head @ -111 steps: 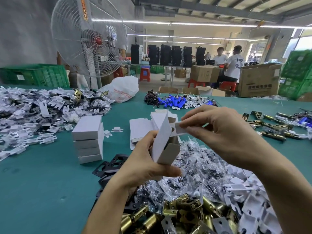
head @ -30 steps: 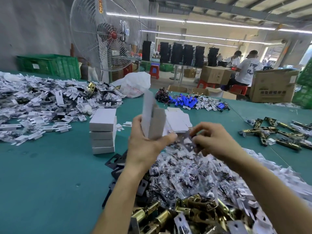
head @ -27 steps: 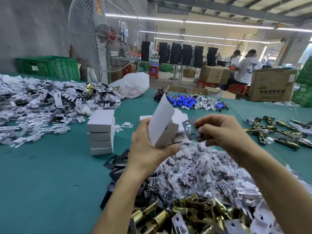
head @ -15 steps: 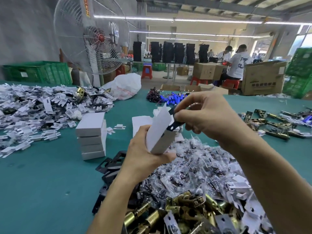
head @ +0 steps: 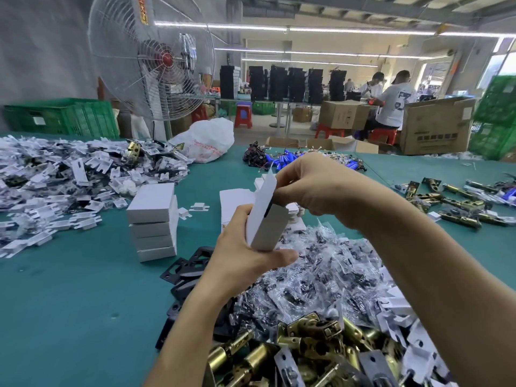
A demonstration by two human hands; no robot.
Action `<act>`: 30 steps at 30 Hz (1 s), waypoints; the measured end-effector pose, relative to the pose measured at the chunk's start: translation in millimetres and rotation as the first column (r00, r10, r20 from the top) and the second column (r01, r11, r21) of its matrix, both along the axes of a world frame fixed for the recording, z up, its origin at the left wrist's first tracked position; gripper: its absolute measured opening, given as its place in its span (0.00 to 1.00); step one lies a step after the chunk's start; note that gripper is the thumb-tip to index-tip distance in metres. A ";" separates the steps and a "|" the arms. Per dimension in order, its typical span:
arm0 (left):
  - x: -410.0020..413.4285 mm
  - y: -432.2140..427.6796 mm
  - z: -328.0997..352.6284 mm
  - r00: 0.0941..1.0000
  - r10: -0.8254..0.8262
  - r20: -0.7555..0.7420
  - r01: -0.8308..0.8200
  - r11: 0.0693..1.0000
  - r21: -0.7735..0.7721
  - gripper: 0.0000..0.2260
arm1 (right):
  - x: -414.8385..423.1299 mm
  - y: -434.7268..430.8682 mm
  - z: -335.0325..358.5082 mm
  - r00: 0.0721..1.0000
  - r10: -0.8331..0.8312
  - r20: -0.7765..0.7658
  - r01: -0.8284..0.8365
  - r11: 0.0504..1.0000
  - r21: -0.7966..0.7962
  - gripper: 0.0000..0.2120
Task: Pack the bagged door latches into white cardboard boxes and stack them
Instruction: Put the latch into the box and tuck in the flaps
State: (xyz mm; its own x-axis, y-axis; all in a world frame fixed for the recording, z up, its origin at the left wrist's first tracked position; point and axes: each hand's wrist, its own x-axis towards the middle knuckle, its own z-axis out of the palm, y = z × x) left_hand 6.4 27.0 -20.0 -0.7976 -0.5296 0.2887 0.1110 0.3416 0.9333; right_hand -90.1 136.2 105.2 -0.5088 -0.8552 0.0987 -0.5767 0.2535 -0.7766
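Left hand [head: 243,258] grips an upright white cardboard box [head: 268,233] above the pile of bagged latches [head: 321,277]; right hand [head: 315,188] pinches a dark piece [head: 269,212] at its open top. Four closed boxes [head: 153,222] stand stacked to the left on the green table [head: 69,303].

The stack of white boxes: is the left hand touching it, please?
Apart. The head view shows green table between the stack and the left hand.
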 end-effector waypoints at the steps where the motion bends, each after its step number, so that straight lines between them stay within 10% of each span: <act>1: 0.1 -0.2 0.1 1.000 -0.004 -0.001 0.004 1.000 -0.001 0.32 | 0.3 -1.5 0.2 1.000 0.006 0.002 -0.006 0.999 0.033 0.08; 14: 0.6 -4.5 -2.6 0.999 -0.016 -0.035 0.018 0.999 0.048 0.30 | 3.9 -10.5 -1.3 0.997 0.032 -0.063 -0.023 0.989 0.147 0.08; 24: 3.2 -0.4 3.6 0.993 -0.017 -0.114 0.037 0.984 0.177 0.33 | -16.9 8.0 -0.2 0.996 0.087 0.012 -0.083 0.977 -0.196 0.02; 30: 6.9 -2.1 5.7 0.955 -0.122 -0.269 0.196 0.943 0.268 0.34 | -14.7 12.4 -11.3 0.971 0.126 -0.202 -0.168 0.964 -0.207 0.05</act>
State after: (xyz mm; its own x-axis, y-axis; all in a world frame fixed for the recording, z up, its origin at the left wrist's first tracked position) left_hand 13.3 24.8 -14.3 -0.8019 -0.4914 0.3399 0.3795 0.0206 0.9250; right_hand -104.7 148.6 93.9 -0.3334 -0.8653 0.3743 -0.7340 -0.0109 -0.6791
